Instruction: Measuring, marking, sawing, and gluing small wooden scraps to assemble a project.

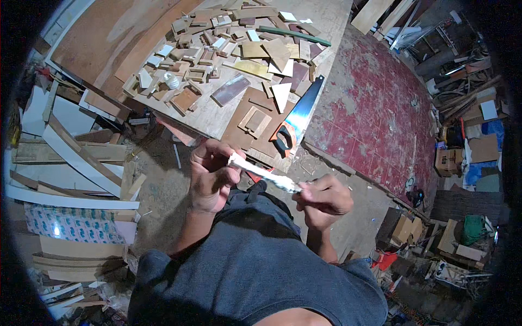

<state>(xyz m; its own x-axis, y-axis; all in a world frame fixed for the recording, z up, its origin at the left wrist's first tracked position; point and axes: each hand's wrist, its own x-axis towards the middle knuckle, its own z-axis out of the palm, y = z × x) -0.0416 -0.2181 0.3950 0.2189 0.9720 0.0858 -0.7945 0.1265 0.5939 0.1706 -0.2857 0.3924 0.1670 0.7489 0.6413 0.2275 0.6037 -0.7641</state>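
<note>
A slim white thing with dark greenish marks (266, 175), perhaps a tube or a twisted wrapper, is stretched between my two hands in front of my body. My left hand (213, 175) pinches its thicker white end. The thin far end sits in the closed fingers of my right hand (326, 200). Just beyond my hands, at the table's near corner, a small square wooden piece (254, 123) lies on a brown board (231, 130). To its right rests a handsaw (304, 111), its orange and black handle toward me.
The wooden table (204, 119) carries many small wood blocks (201, 57), flat offcuts (277, 54) and a white round container (171, 80). Curved boards (81, 157) are stacked at the left. A red tiled floor area (375, 108) lies right, with cardboard boxes (448, 162) beyond it.
</note>
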